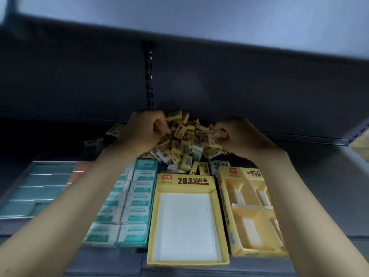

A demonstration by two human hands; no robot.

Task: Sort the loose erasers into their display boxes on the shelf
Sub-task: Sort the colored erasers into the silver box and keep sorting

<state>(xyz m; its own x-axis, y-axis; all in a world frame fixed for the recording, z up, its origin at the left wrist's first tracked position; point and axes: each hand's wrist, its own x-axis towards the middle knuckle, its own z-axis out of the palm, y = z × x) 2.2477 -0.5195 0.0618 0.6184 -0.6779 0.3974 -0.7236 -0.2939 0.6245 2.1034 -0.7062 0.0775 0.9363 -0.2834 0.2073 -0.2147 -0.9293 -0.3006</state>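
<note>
Behind the empty yellow cardboard 2B display box (187, 226), both hands dig into a heap of small yellow wrapped erasers (187, 140): left hand (145, 130) and right hand (235, 134) each clenched on erasers.

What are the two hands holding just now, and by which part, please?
Both the left hand and the right hand curl their fingers into the pile of loose erasers, gripping small erasers; which part cannot be told.

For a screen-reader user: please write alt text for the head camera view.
Both hands, left hand and right hand, dig into a pile of loose erasers at the shelf's back. In front sit an empty yellow 2B box, a green-white full box and a yellow divided tray.
</note>
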